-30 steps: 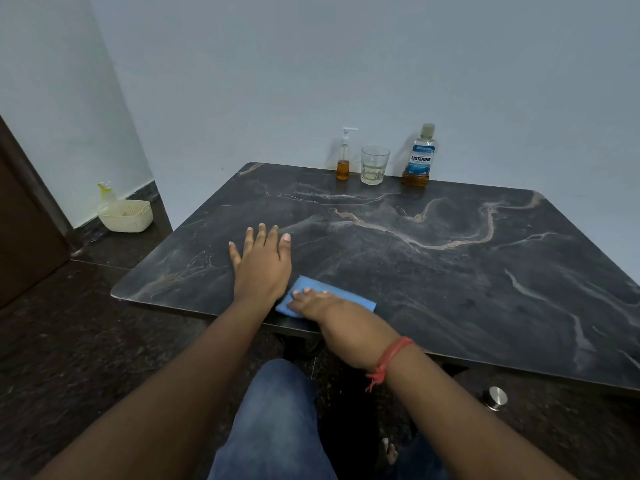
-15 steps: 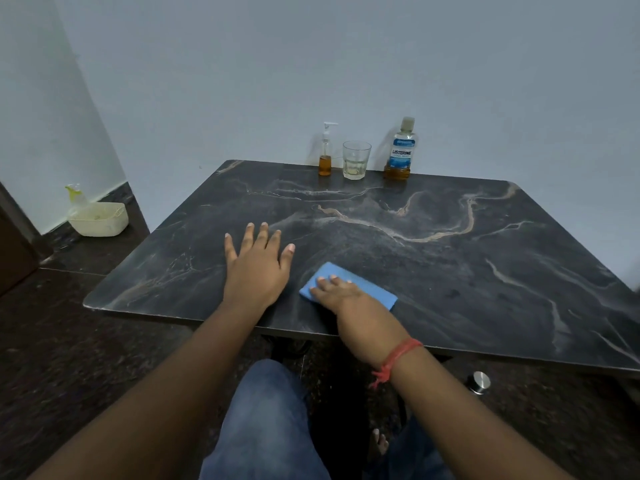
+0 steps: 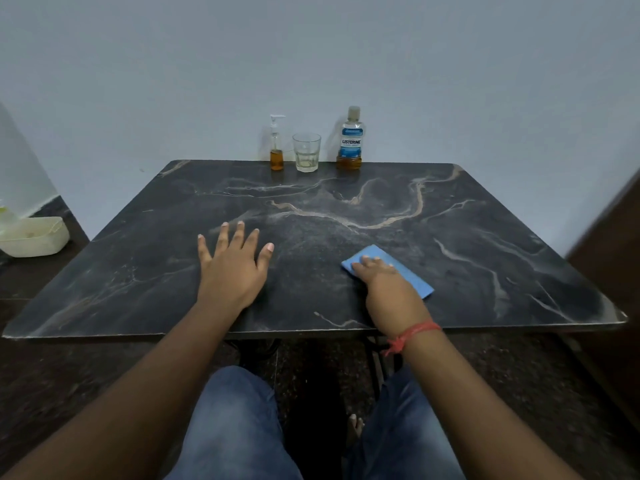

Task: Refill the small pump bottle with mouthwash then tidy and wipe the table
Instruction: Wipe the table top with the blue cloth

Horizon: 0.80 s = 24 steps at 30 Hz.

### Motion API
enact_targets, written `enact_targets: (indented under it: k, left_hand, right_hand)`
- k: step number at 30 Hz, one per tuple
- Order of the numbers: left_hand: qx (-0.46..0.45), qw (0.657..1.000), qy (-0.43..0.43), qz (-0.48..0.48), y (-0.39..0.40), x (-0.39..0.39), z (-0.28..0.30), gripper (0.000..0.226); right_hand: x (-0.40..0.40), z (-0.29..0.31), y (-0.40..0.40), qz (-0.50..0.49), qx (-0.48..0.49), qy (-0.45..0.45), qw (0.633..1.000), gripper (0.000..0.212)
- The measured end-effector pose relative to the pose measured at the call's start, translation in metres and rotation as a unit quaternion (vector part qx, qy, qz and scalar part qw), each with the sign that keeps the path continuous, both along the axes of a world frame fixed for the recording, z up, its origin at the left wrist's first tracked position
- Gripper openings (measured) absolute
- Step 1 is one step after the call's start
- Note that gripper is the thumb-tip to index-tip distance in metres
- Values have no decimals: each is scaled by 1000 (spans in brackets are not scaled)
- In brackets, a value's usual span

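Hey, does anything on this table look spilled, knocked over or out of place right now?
Nothing stands out. The pump bottle, glass and mouthwash bottle stand upright along the table's far edge; no spill shows.

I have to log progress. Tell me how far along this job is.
Done, apparently: the pump bottle holds amber liquid and stands in a row with the glass and mouthwash bottle at the table's far edge. In hand: the right hand presses the blue cloth flat; the left hand rests open. Left: wiping the remaining surface.
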<state>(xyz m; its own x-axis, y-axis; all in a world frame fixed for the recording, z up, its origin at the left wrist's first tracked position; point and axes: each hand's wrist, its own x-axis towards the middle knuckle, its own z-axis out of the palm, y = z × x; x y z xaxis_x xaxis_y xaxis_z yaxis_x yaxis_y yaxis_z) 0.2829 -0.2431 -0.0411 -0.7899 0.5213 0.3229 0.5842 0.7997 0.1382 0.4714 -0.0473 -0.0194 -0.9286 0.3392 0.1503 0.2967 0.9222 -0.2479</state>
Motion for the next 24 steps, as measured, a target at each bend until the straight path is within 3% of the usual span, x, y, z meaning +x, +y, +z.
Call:
enact_targets:
  k: [3, 5, 8, 12, 16, 18, 20, 21, 24]
  left_hand:
    - [17, 1000, -9, 6, -2, -3, -1, 75]
    - [18, 1000, -8, 2, 0, -2, 0, 74]
    - [17, 1000, -2, 0, -1, 0, 0, 73]
    - [14, 1000, -1, 4, -2, 3, 3, 72]
    - [-18, 1000, 16, -12, 1, 9, 7, 70]
    - [-37, 999, 23, -20, 2, 10, 9, 70]
    - [-49, 998, 28, -26, 4, 10, 11, 70]
    - [-48, 998, 22, -26, 6, 11, 11, 71]
    - [-30, 999, -1, -32, 22, 23, 12, 75]
  right_hand:
    - [11, -10, -4, 117, -49, -10, 992, 69]
    - [17, 0, 23, 64, -72, -12, 995, 67]
    - [20, 7, 41, -57, -25, -20, 998, 64]
    - [30, -8, 11, 92, -76, 18, 993, 59]
    - [17, 7, 39, -56, -17, -49, 997, 64]
    - [15, -2, 15, -9, -3, 3, 1000, 63]
    - [21, -11, -4, 106, -47, 8, 993, 70]
    - [24, -7, 1, 118, -73, -1, 990, 73]
    - [12, 15, 43, -21, -74, -67, 995, 61]
